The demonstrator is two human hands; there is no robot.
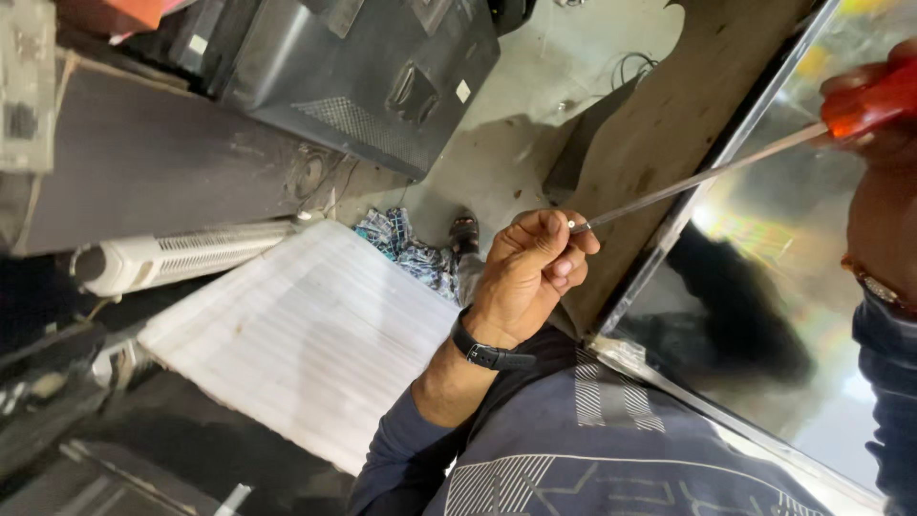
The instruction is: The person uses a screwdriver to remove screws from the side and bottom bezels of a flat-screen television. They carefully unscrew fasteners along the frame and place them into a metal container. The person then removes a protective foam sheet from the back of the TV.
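A long screwdriver has a red handle (874,100) and a thin metal shaft (697,177) that crosses the edge of a reflective flat screen panel (764,287). At the top right, my right hand (884,143) grips the red handle; only part of the hand shows. My left hand (530,272), with a black watch on the wrist, pinches the tip of the shaft between thumb and fingers. It hovers just left of the panel's metal frame (669,229). The panel lies on a brown board (659,115).
A white ribbed sheet (306,325) lies on the floor at the left, with a long white vented unit (181,253) behind it. A dark television back casing (373,67) stands at the top. A sandalled foot (465,232) and patterned cloth (406,248) lie below my hand.
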